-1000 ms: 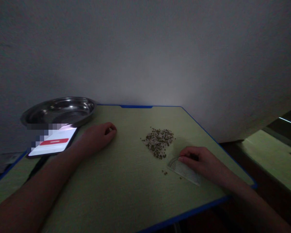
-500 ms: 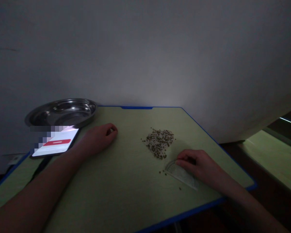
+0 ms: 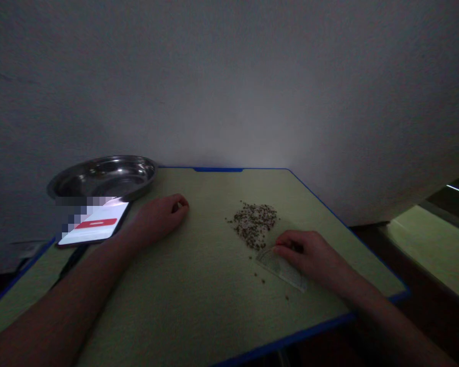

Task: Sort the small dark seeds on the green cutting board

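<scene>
Steel basin (image 3: 135, 181), L | seeds (image 3: 250, 235) on tbl (image 3: 191, 290) | R hand (image 3: 309, 253) pinching protractor (image 3: 281, 268) | L hand (image 3: 158, 216) curled, hold unclr

Two bare hands, left (image 3: 158, 216) and right (image 3: 308, 252), on bare forearms, left (image 3: 65, 300) and right (image 3: 386, 311), uncovered as far as the picture edges. Left forearm appears broad at the lower-left edge, tapering steadily to the wrist; right appears slimmer, its outline smooth, widening gently into a rounded back of hand. Dim light and slight grain: nails, creases and other fine surface detail too indistinct to record.
</scene>
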`<act>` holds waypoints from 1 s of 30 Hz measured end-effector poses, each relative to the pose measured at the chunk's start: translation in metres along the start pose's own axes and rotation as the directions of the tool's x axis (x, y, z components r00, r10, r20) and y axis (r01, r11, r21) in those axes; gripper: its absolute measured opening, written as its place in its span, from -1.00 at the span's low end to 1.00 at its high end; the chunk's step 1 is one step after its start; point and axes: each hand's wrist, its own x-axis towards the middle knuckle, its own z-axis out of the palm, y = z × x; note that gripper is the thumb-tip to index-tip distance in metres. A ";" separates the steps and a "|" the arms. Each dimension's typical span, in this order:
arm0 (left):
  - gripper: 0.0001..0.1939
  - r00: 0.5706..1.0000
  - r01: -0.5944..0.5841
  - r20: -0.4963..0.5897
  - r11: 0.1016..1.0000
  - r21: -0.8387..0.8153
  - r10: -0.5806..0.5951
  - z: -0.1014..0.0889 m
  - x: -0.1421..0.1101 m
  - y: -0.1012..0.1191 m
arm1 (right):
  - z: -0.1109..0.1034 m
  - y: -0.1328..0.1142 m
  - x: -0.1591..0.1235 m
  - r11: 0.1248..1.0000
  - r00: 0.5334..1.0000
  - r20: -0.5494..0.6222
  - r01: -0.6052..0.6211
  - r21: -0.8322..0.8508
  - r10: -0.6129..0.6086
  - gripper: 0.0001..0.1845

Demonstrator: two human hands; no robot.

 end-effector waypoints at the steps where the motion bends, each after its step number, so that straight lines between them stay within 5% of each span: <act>1: -0.63 1.000 -0.004 -0.001 1.000 -0.004 0.004 0.000 0.000 -0.001 | 0.000 0.001 0.001 1.000 1.000 -0.019 -0.003 -0.010 0.002 -0.82; 30: -0.65 1.000 -0.007 -0.002 1.000 0.018 0.007 0.000 -0.003 -0.001 | -0.001 -0.004 0.014 0.990 0.992 -0.090 0.082 -0.118 -0.093 -0.84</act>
